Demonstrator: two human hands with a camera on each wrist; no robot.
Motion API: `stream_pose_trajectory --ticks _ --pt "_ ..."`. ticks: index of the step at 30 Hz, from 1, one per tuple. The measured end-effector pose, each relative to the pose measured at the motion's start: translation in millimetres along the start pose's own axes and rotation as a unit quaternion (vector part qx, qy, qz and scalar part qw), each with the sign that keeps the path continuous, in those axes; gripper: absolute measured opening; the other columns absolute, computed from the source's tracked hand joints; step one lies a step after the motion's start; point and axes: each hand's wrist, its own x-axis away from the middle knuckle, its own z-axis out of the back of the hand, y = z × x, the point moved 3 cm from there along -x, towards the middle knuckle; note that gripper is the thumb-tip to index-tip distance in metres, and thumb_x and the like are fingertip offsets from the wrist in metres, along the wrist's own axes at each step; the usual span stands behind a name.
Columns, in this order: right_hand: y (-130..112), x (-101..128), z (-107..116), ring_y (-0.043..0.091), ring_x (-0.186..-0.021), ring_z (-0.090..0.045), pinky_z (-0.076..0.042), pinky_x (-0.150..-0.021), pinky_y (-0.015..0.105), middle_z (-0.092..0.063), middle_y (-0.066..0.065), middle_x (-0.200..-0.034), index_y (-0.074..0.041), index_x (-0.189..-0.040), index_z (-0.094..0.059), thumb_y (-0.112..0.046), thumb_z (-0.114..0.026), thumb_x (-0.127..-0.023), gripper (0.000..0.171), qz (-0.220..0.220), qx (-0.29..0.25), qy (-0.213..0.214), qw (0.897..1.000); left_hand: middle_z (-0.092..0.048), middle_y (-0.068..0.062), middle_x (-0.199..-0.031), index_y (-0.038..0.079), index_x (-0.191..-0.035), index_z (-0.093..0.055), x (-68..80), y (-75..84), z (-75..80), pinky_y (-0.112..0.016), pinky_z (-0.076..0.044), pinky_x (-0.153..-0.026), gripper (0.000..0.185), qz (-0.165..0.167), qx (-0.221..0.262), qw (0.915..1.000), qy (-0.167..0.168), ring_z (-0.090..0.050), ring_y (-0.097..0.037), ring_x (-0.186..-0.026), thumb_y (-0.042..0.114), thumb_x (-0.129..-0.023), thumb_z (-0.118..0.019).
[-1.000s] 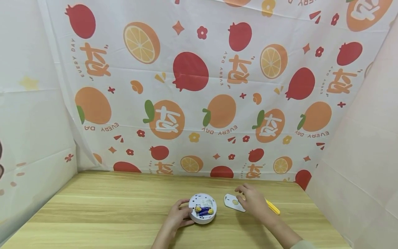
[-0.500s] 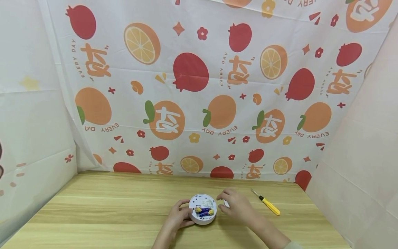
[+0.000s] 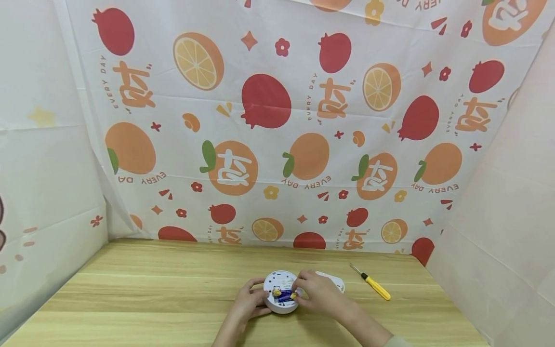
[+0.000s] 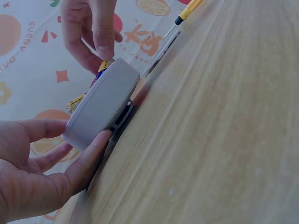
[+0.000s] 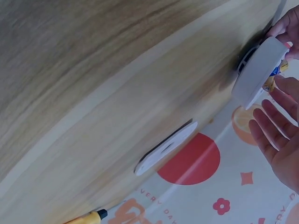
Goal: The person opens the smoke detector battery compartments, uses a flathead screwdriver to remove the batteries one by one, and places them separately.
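Note:
A round white device like a smoke detector, with blue-and-yellow batteries on its upturned side, sits on the table. My left hand grips its left edge, the thumb and fingers spread round the rim. My right hand is over the right side of the device. Its thumb and index finger pinch the yellow end of one battery, while the other fingers extend loosely in the right wrist view. The right hand partly hides a flat white plate lying behind it.
A yellow-handled screwdriver lies to the right of the plate, its tip pointing to the back. The wooden table ends at a fruit-print curtain, with pale cloth at both sides.
My right hand has moved left from above the white plate to the battery on the device, uncovering the screwdriver. The left hand keeps its grip on the device.

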Motion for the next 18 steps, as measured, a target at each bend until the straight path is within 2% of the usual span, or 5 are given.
stream_pose_trajectory --ticks 5,18 --pt "-1.2 -1.9 -4.2 0.007 -0.085 -0.051 -0.047 -0.063 0.017 -0.056 -0.007 -0.095 -0.018 -0.089 -0.068 -0.027 -0.071 -0.079 0.013 -0.005 0.008 -0.001 1.000 -0.051 -0.026 -0.105 -0.013 -0.128 -0.032 1.3 1.2 -1.0 -0.036 -0.055 -0.066 0.049 0.001 -0.002 1.0000 0.001 -0.060 -0.022 -0.079 -0.001 -0.084 -0.052" --pt "-0.9 -4.9 -6.3 0.008 -0.086 -0.052 -0.048 -0.063 0.020 -0.056 -0.009 -0.093 -0.018 -0.086 -0.068 -0.025 -0.071 -0.079 0.011 -0.021 0.003 -0.018 1.000 -0.051 -0.027 -0.107 -0.014 -0.129 -0.031 1.4 1.7 -1.5 -0.037 -0.055 -0.069 0.051 0.003 -0.007 1.0000 0.000 -0.060 -0.024 -0.081 0.000 -0.085 -0.051"
